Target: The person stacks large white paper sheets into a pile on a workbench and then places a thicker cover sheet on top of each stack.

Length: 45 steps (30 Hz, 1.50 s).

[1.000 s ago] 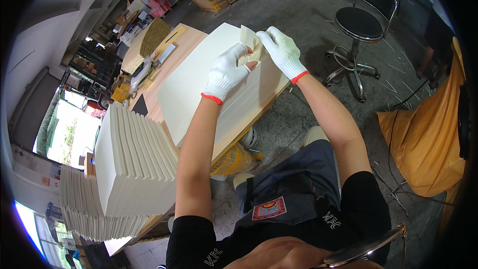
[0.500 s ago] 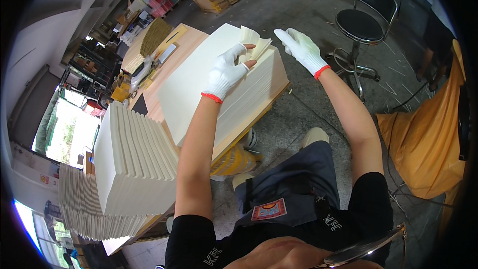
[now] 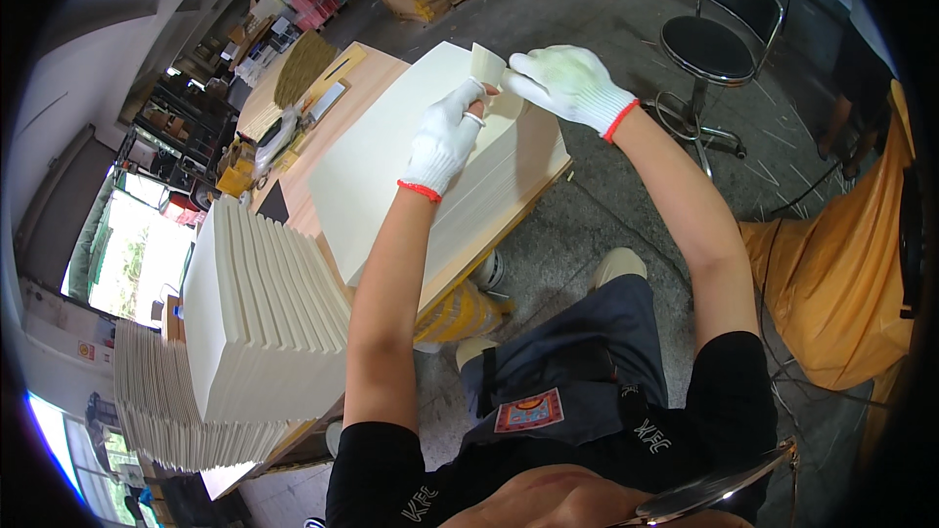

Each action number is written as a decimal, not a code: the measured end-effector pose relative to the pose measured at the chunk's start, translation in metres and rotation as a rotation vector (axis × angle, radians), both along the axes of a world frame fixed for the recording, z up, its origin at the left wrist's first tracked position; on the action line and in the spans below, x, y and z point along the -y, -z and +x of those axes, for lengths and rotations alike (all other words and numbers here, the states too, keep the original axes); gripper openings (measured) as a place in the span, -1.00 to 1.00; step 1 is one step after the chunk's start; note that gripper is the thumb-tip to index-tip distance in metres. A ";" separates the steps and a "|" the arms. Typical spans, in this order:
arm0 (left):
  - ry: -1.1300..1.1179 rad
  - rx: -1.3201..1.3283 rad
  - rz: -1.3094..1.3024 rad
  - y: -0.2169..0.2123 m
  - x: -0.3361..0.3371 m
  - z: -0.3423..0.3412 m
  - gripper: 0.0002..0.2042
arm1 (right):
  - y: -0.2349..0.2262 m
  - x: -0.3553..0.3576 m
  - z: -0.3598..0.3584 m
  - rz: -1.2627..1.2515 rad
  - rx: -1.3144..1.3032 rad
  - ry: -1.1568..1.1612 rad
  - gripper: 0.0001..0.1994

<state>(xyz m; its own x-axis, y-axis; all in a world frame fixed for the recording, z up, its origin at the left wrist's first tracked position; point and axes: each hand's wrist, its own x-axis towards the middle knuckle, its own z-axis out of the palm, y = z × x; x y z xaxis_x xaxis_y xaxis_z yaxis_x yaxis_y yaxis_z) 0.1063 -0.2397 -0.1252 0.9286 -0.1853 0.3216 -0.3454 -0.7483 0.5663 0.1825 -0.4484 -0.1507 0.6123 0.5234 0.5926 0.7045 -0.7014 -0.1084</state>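
Note:
A thick stack of large cream paper sheets (image 3: 377,152) lies on the wooden table, with one far corner of its top sheets bent up into a curled flap (image 3: 486,63). My left hand (image 3: 446,140), in a white knit glove with a red cuff and bare fingertips, rests over the stack and pinches the sheets by this flap. From the right my gloved right hand (image 3: 567,88) meets it at the same corner, fingers bent and closed at the sheet edges. Its fingertips are partly hidden behind the glove.
Folded or padded paper stacks (image 3: 269,303) stand close on the left. Tools and a clipboard (image 3: 330,101) lie farther along the table (image 3: 377,71). A black swivel chair (image 3: 712,49) stands at the far right, an orange sheet (image 3: 831,279) nearer; cables run across the floor.
My right hand has moved left to the stack's corner and its fingers have bent inward. The fingers of my left hand have drawn closer together on the lifted sheets.

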 end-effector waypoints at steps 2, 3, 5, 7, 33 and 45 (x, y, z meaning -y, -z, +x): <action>-0.002 -0.013 -0.004 0.000 0.000 0.000 -0.74 | 0.006 -0.012 -0.001 0.208 -0.255 0.028 -0.60; -0.015 -0.027 0.010 -0.002 0.000 -0.001 -0.75 | 0.008 -0.017 -0.002 0.313 -0.382 0.042 -0.58; -0.005 -0.005 0.031 -0.003 0.000 -0.001 -0.75 | 0.011 -0.021 -0.006 0.503 -0.561 0.070 -0.50; 0.042 0.066 0.045 0.000 -0.004 0.000 -0.76 | 0.017 -0.023 -0.009 0.647 -0.592 0.062 -0.47; 0.008 -0.032 0.151 -0.005 0.002 -0.001 -0.74 | 0.037 -0.031 -0.009 0.757 -0.418 0.091 -0.45; -0.001 -0.105 0.075 -0.012 0.007 -0.005 -0.73 | 0.033 -0.028 -0.013 0.771 -0.456 0.077 -0.47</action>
<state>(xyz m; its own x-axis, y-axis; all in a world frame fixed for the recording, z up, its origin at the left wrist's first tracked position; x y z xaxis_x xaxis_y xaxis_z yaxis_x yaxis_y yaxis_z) 0.1009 -0.2466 -0.1129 0.9566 -0.2042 0.2078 -0.2864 -0.7900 0.5421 0.1695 -0.4201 -0.1833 0.8910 0.0286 0.4531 0.4318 -0.3616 -0.8263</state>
